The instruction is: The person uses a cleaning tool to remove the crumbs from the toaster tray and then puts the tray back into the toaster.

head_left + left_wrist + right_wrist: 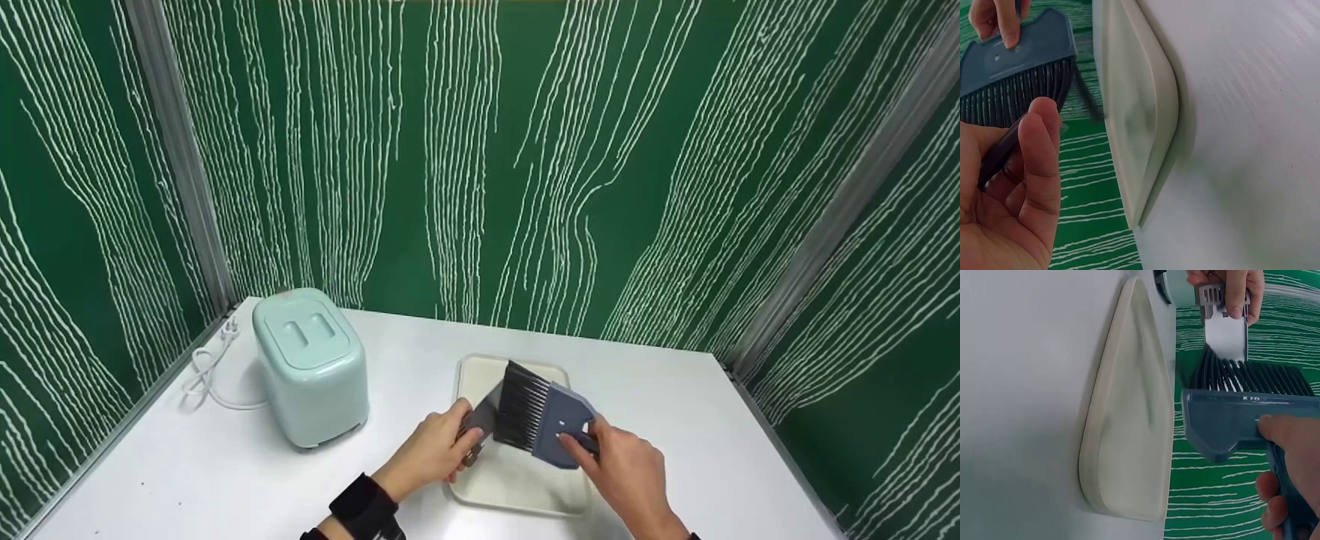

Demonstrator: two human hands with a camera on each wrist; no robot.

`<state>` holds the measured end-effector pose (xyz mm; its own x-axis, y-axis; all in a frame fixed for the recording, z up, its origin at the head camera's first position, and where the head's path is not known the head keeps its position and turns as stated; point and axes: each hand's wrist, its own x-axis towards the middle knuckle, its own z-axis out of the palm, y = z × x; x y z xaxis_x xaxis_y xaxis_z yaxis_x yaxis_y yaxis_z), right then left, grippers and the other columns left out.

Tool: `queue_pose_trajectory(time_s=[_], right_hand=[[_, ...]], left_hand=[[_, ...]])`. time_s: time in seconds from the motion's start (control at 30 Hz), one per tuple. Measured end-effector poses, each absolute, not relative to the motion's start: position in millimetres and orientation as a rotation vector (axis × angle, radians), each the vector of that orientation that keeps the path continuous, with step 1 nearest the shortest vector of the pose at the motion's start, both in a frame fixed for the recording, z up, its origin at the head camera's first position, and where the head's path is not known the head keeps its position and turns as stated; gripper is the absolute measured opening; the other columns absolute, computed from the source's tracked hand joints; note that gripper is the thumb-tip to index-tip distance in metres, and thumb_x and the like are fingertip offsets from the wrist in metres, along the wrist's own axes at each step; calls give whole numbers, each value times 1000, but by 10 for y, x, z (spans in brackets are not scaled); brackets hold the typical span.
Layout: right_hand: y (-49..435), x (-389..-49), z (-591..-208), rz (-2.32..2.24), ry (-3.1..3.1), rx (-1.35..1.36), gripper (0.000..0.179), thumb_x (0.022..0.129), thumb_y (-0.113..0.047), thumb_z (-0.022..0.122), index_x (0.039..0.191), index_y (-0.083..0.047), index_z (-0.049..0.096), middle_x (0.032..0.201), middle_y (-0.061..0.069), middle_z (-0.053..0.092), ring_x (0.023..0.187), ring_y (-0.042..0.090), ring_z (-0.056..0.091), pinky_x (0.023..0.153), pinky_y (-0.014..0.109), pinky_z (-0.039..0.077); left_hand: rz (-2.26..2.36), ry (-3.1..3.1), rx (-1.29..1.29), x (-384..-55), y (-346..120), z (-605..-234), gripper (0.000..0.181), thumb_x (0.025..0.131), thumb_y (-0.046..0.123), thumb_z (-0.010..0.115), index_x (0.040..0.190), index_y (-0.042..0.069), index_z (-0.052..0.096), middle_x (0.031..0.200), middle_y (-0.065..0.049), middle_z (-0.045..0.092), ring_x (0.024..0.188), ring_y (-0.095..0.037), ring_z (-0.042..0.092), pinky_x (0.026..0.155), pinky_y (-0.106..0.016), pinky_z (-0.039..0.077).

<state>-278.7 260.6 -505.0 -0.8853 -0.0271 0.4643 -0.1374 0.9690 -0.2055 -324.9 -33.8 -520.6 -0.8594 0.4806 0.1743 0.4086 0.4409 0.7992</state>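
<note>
My right hand [631,466] grips the handle of a blue-grey hand brush [561,421], its thumb on the flat body. The brush's black bristles [519,405] point left and overlap the flat plate in the left hand. My left hand [433,448] pinches a flat, shiny metal plate [1227,334] with a grey slotted end [1211,295]. In the right wrist view the bristle tips lie across the plate's free end. Both things are held over a shallow cream tray [517,508]. In the left wrist view, fingers partly hide the plate's dark edge.
A mint-green toaster-like appliance [319,382] stands on the left of the white table [405,352]. Its white cord [206,375] lies coiled at the table's left edge. Green panels [517,165] with wavy white lines and grey posts [184,150] enclose the back and sides.
</note>
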Motion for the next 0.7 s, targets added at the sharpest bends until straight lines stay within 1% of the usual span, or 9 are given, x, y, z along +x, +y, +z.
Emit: queue_pose_trajectory(time_s=[0.1, 0.17, 0.23, 0.37, 0.47, 0.6, 0.7], right_hand=[[2677, -2796, -5074, 246, -2518, 161, 38, 87, -44, 88, 82, -16, 63, 68, -1, 70, 55, 17, 63, 48, 40, 50], [2726, -2803, -5073, 227, -2446, 171, 38, 85, -40, 91, 84, -14, 63, 71, 2, 74, 57, 22, 68, 49, 44, 52], [2766, -2810, -5062, 233, -2395, 156, 38, 83, -37, 93, 85, -13, 63, 72, 4, 75, 58, 26, 69, 50, 47, 53], [2811, -2833, -5017, 286, -2346, 100, 37, 84, -32, 93, 88, -11, 64, 66, 3, 68, 55, 22, 62, 50, 46, 48], [2817, -2853, -4983, 314, -2337, 73, 36, 86, -29, 91, 92, -9, 63, 65, 3, 64, 55, 20, 58, 51, 45, 46], [2803, -2880, -4975, 326, -2328, 77, 36, 88, -26, 90, 94, -6, 61, 72, 8, 68, 59, 24, 62, 53, 47, 48], [2796, -2907, -5009, 325, -2323, 97, 36, 88, -24, 90, 94, -6, 60, 71, 8, 67, 59, 23, 61, 53, 46, 47]], left_hand=[[1399, 2605, 811, -3246, -339, -5205, 12, 111, 22, 60, 111, 12, 54, 68, 4, 62, 41, -2, 54, 39, -19, 48], [1391, 2611, 826, -3247, -337, -5208, 11, 111, 21, 60, 110, 12, 54, 67, 4, 61, 41, -1, 54, 38, -19, 47], [1386, 2615, 844, -3251, -340, -5213, 11, 111, 21, 60, 110, 12, 54, 67, 5, 60, 40, 0, 53, 38, -18, 46], [1367, 2625, 895, -3263, -351, -5224, 10, 111, 19, 58, 111, 10, 54, 68, 3, 62, 41, 2, 53, 39, -17, 47], [1352, 2632, 910, -3265, -356, -5232, 9, 112, 18, 57, 112, 10, 54, 70, 3, 63, 42, 3, 53, 40, -17, 48], [1353, 2635, 904, -3257, -355, -5237, 9, 111, 17, 58, 112, 9, 54, 69, 5, 61, 42, 4, 53, 39, -17, 48], [1356, 2641, 905, -3250, -346, -5232, 9, 111, 17, 58, 109, 10, 54, 67, 8, 59, 40, 4, 51, 38, -17, 47]])
